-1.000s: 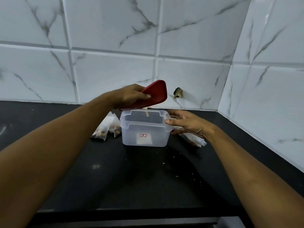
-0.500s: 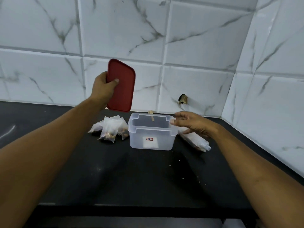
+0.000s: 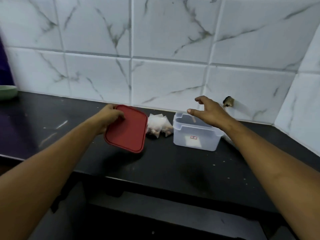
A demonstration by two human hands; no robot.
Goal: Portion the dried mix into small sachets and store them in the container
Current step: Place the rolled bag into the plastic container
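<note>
A clear plastic container (image 3: pixel 195 138) stands open on the black counter, with a small red label on its front. My left hand (image 3: pixel 110 115) grips the red lid (image 3: pixel 127 129) by its far left corner and holds it tilted low over the counter, left of the container. Several small clear sachets (image 3: pixel 158 126) of dried mix lie between lid and container. My right hand (image 3: pixel 209 111) hovers over the container's back right rim with fingers spread, holding nothing. A clear bag behind the container is mostly hidden by my right forearm.
The black counter (image 3: pixel 173 167) runs along a marble-tiled wall, with a corner wall at right. A pale green bowl (image 3: pixel 7 93) sits at the far left edge. A small brown fitting (image 3: pixel 228 101) sticks out of the wall behind the container. Crumbs dot the counter.
My left hand has lifted the red lid off the container, swung it left and lowered it toward the counter. My right hand has let go of the container's rim and risen above it.
</note>
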